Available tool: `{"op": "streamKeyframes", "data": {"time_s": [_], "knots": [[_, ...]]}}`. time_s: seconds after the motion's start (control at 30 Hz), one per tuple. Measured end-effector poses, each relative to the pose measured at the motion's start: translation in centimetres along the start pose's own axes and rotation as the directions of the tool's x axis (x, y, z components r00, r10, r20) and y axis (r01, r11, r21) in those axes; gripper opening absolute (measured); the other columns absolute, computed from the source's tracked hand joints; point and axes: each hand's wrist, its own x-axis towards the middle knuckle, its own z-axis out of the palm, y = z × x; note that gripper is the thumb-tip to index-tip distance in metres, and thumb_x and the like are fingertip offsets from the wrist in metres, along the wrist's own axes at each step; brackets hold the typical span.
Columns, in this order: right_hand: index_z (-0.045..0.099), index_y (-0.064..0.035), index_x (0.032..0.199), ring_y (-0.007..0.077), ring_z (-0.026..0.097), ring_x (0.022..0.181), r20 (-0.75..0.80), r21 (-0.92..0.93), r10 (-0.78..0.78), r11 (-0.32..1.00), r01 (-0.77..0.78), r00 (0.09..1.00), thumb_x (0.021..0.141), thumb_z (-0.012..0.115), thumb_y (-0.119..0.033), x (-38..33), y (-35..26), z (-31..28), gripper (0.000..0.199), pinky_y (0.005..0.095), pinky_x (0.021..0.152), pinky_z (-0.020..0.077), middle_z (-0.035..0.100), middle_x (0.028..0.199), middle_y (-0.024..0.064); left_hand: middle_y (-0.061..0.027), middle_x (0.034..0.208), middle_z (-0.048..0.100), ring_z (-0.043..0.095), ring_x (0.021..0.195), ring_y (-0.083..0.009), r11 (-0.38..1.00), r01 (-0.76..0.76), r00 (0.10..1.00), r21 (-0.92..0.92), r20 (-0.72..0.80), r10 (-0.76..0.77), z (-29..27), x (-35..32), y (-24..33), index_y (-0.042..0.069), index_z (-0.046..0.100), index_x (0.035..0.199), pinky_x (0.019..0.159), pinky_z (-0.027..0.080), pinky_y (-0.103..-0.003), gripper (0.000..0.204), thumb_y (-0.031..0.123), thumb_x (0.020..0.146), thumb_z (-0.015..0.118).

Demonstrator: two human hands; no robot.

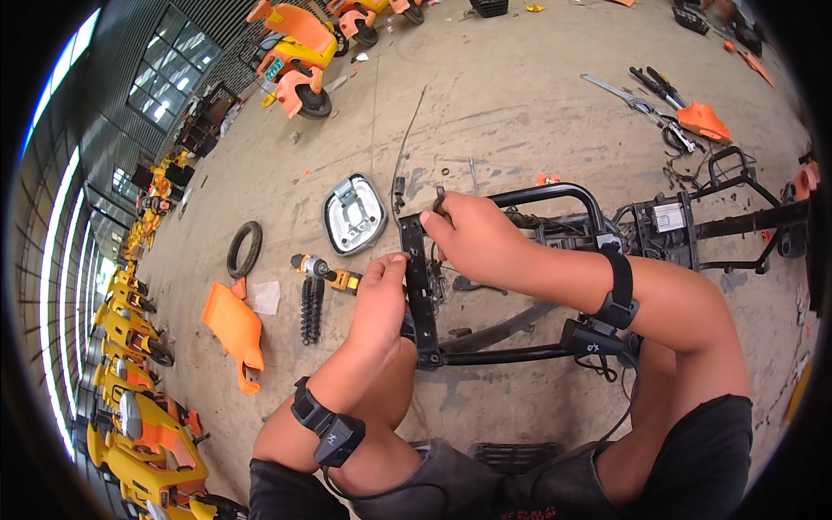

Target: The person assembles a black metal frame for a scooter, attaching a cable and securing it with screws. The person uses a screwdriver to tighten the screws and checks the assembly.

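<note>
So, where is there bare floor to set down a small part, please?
The widest mostly bare patch lies between the thin black cable and the long silver tool, beyond the tubular frame. Another separates the silver-and-black cover from the orange-and-yellow scooter. Left of the left hand is crowded: cordless drill, coil springs, tire, orange panel.

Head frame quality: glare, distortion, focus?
Head view: bright strips at far left blow out and bow with the fisheye; head view: left hand, right hand and black frame look fairly sharp; head view: distant yellow scooters look softer.
</note>
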Motion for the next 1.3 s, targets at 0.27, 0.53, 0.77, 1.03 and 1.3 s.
{"op": "streamKeyframes", "data": {"time_s": [0.27,0.53,0.77,1.03,1.3], "knots": [[0.058,0.0077,0.087,0.0452,0.062,0.078,0.071,-0.043,-0.038,0.998,0.041,0.997,0.096,0.052,-0.023,1.6,0.2,0.4,0.033,0.0490,0.072,0.0485,0.063,0.077,0.0281,0.0041,0.075,0.051,0.044,0.059,-0.0062,0.997,0.046,0.999,0.069,-0.016,-0.045,-0.5,0.9,-1.3,0.011,0.053,0.110,0.056,0.035,-0.024,0.019,0.027,0.101,0.049],[0.057,0.0065,0.087,0.0440,0.062,0.075,0.055,-0.003,-0.066,0.998,0.066,0.996,0.097,0.053,-0.024,1.5,1.8,1.3,0.033,0.0475,0.069,0.0485,0.063,0.074,0.0258,0.0014,0.080,0.057,0.048,0.061,-0.0064,0.980,0.117,0.988,0.160,0.084,-0.132,-1.1,0.8,-1.5,0.003,0.053,0.124,0.052,0.037,-0.023,0.037,0.031,0.102,0.046],[0.056,0.0068,0.088,0.0437,0.062,0.075,0.078,0.163,0.046,0.985,-0.059,0.996,0.097,0.053,-0.025,1.8,2.3,1.4,0.033,0.0476,0.069,0.0476,0.062,0.074,0.0260,0.0020,0.081,0.060,0.050,0.063,-0.0062,0.978,0.132,0.982,0.162,0.113,-0.151,-1.2,0.7,-1.6,0.002,0.055,0.123,0.054,0.038,-0.022,0.039,0.033,0.103,0.043],[0.054,0.0057,0.089,0.0461,0.061,0.077,0.062,0.099,-0.048,0.994,0.042,0.997,0.097,0.053,-0.025,2.0,3.2,1.9,0.031,0.0480,0.068,0.0481,0.062,0.078,0.0275,-0.0005,0.086,0.062,0.056,0.067,-0.0080,0.987,0.127,0.979,0.099,0.145,-0.140,-0.6,0.3,-1.2,0.004,0.057,0.115,0.057,0.045,-0.024,0.034,0.031,0.105,0.038],[0.056,-0.0013,0.096,0.0436,0.062,0.078,0.279,-0.071,-0.321,0.933,0.353,0.905,0.094,0.057,-0.022,-0.5,1.5,0.2,0.021,0.0482,0.069,0.0486,0.064,0.079,0.0225,0.0016,0.077,0.055,0.046,0.064,-0.0102,0.987,0.137,0.983,0.077,0.108,-0.145,-0.1,0.2,-1.1,0.010,0.060,0.098,0.058,0.034,-0.027,0.031,0.032,0.104,0.039]]}}
